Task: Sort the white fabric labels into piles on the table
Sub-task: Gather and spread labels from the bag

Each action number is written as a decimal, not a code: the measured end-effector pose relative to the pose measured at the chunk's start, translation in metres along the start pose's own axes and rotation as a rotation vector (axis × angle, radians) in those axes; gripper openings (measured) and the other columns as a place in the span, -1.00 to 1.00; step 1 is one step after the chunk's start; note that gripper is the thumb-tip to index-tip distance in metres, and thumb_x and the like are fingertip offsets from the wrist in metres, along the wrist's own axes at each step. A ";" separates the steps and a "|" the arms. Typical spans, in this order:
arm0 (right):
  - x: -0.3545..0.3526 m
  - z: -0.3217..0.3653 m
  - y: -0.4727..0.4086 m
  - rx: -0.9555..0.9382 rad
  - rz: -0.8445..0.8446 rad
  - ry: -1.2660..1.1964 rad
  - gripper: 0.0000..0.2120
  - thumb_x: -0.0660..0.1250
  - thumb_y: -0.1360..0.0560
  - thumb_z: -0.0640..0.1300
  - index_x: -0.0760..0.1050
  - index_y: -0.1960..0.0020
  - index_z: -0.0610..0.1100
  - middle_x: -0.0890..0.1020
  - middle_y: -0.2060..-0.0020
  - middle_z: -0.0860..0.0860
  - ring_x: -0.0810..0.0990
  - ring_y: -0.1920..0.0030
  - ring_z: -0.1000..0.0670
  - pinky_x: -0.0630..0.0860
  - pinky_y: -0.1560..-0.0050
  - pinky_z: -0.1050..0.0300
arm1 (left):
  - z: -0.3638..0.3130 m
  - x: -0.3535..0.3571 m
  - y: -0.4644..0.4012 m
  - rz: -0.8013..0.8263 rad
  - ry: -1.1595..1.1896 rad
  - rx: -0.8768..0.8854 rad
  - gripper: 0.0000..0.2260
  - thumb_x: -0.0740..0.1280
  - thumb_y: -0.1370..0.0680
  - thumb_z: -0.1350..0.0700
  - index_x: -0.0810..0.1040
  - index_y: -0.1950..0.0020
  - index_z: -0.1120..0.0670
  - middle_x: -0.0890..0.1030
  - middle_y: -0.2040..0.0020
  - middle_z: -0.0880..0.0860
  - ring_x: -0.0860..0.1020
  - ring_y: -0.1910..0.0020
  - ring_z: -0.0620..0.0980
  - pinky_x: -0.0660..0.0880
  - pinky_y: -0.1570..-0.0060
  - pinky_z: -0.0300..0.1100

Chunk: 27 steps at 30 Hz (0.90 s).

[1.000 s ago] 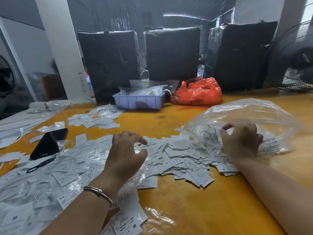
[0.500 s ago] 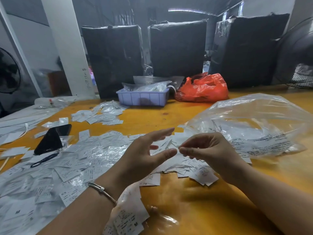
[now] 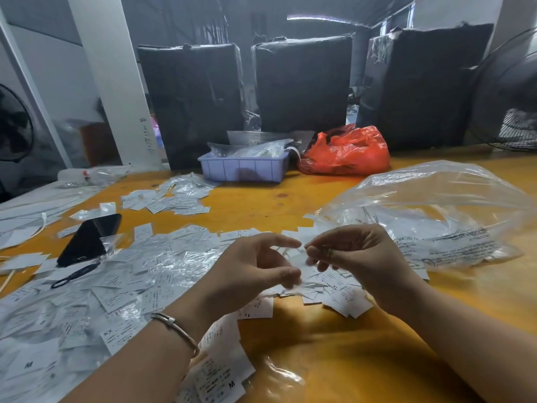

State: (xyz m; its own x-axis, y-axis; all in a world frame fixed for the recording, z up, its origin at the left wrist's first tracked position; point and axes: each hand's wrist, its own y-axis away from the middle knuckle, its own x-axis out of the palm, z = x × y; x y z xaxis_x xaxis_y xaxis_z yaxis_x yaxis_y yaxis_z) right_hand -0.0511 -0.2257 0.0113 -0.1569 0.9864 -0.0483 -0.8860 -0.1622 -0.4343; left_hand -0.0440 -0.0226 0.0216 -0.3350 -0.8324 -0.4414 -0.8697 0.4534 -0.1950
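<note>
White fabric labels [image 3: 343, 295] with printed sizes lie in a loose heap on the yellow table [image 3: 348, 359], under my hands. More labels [image 3: 116, 286] are spread to the left among crinkled clear film, and a small pile [image 3: 171, 199] lies farther back. My right hand [image 3: 357, 257] hovers above the heap, its fingertips pinching a small white label. My left hand [image 3: 255, 274] faces it with curved fingers, its thumb close to a blurred white label. Whether it grips that label is unclear.
A large clear plastic bag [image 3: 436, 205] lies at the right. A black phone [image 3: 87, 239] rests at the left. A blue tray [image 3: 241, 170] and a red bag [image 3: 345, 152] sit at the back, before black wrapped bales [image 3: 302, 82]. A fan [image 3: 511, 97] stands far right.
Both hands left the heap and the bag mouth, rose and came together at the middle. My right hand now pinches a label, and my left fingers went from straight to curved.
</note>
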 end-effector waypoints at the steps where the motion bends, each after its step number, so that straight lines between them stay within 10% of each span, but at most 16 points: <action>1: 0.000 0.000 0.000 0.003 -0.004 0.021 -0.78 0.48 -0.28 -0.21 0.65 0.11 -0.28 0.70 0.30 -0.15 0.64 0.33 0.01 0.52 0.33 0.28 | 0.000 -0.001 0.000 -0.056 0.021 0.019 -0.68 0.46 -0.46 0.26 0.56 -0.18 0.08 0.72 0.19 0.09 0.68 0.19 -0.02 0.58 0.12 -0.27; 5: -0.004 -0.009 -0.004 -0.013 -0.019 0.525 -0.68 0.47 -0.40 -0.13 0.56 -0.13 0.01 0.67 0.07 0.07 0.61 0.04 0.12 0.58 0.04 0.09 | 0.002 -0.007 -0.002 -0.297 0.029 0.029 -0.69 0.48 -0.43 0.29 0.59 -0.10 0.01 0.70 0.22 0.06 0.66 0.19 -0.02 0.59 0.04 -0.11; 11: 0.004 -0.018 -0.007 -0.122 0.361 1.071 -0.51 0.33 -0.42 0.27 0.39 -0.32 0.28 0.33 -0.37 0.23 0.16 -0.40 0.18 0.15 -0.36 0.11 | 0.009 -0.014 -0.004 -0.395 0.074 -0.019 -0.57 0.52 -0.38 0.25 0.53 -0.20 0.00 0.69 0.22 0.05 0.67 0.15 -0.01 0.60 0.07 -0.23; 20: 0.008 -0.022 -0.008 -0.282 0.296 1.052 -0.86 0.36 -0.50 0.01 0.68 0.03 0.04 0.64 -0.01 0.15 0.49 -0.12 0.06 0.41 -0.09 0.04 | 0.007 -0.010 -0.004 -0.321 0.091 -0.046 -0.94 0.46 -0.45 0.25 0.65 0.14 0.25 0.66 0.32 0.11 0.58 0.36 -0.10 0.48 0.32 -0.39; 27: 0.000 -0.017 -0.010 -0.171 0.363 1.055 -0.63 0.45 -0.35 0.19 0.60 -0.08 0.04 0.60 -0.11 0.17 0.46 -0.18 0.12 0.36 -0.22 0.05 | 0.008 -0.009 -0.003 -0.286 0.078 -0.053 -0.91 0.46 -0.43 0.34 0.67 0.10 0.22 0.71 0.22 0.09 0.65 0.24 -0.09 0.57 0.17 -0.34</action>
State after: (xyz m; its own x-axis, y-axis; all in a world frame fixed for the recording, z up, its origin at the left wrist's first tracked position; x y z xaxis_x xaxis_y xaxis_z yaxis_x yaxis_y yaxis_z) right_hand -0.0351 -0.2238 0.0006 0.1260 0.4226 -0.8975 -0.7787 -0.5184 -0.3534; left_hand -0.0356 -0.0140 0.0188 -0.0983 -0.9469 -0.3062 -0.9497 0.1812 -0.2555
